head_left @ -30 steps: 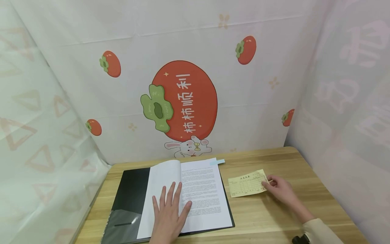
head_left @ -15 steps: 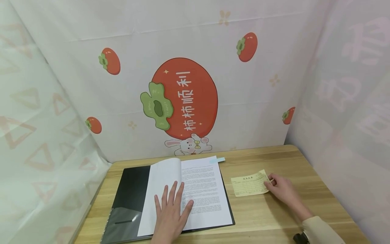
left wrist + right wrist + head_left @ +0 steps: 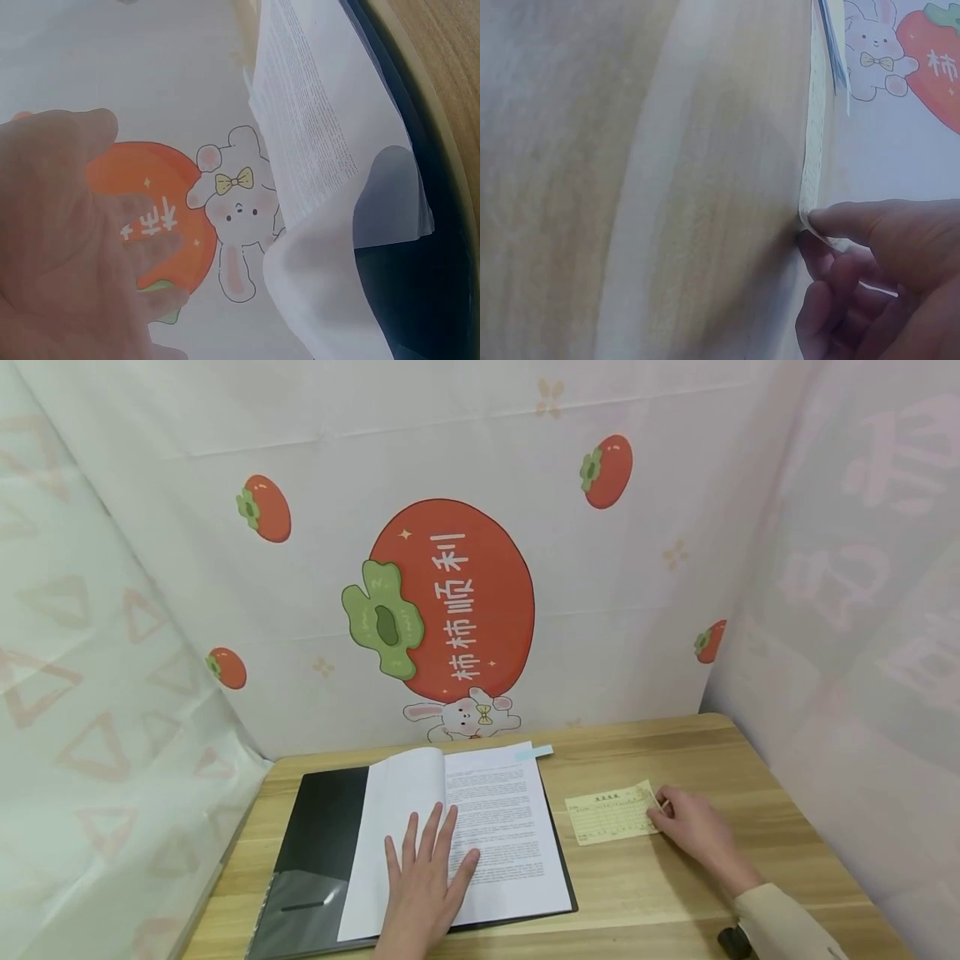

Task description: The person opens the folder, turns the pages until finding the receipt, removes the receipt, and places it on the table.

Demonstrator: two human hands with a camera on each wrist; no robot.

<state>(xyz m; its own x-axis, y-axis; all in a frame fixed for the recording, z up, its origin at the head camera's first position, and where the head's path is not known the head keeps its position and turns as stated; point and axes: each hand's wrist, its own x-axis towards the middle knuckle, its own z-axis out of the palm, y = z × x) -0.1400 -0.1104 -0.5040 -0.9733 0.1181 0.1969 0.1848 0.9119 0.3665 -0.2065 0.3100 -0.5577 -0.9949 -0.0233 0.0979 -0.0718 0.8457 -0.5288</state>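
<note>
A black folder point(image 3: 324, 818) lies open on the table, with printed white pages point(image 3: 502, 852) facing up and a curled page at its middle. My left hand point(image 3: 425, 893) is spread over the lower part of the pages, fingers straight; the left wrist view shows the left palm point(image 3: 45, 240) beside the curled sheet point(image 3: 319, 270). To the right of the folder, my right hand point(image 3: 693, 827) pinches the right edge of a yellow printed slip point(image 3: 611, 817) between thumb and fingers. In the right wrist view the slip point(image 3: 811, 142) appears edge-on, low over the wood, its end gripped by the right hand point(image 3: 885, 277).
A light blue tab point(image 3: 543, 751) sticks out from the pages' top right corner. The wooden table point(image 3: 630, 902) meets a white backdrop point(image 3: 637, 685) with persimmon prints behind, and pale cloth hangs on both sides. A dark device point(image 3: 733, 942) sits at the right wrist.
The slip first shifted slightly right with the right hand, then a little back to the left. The left hand has moved slightly right over the pages.
</note>
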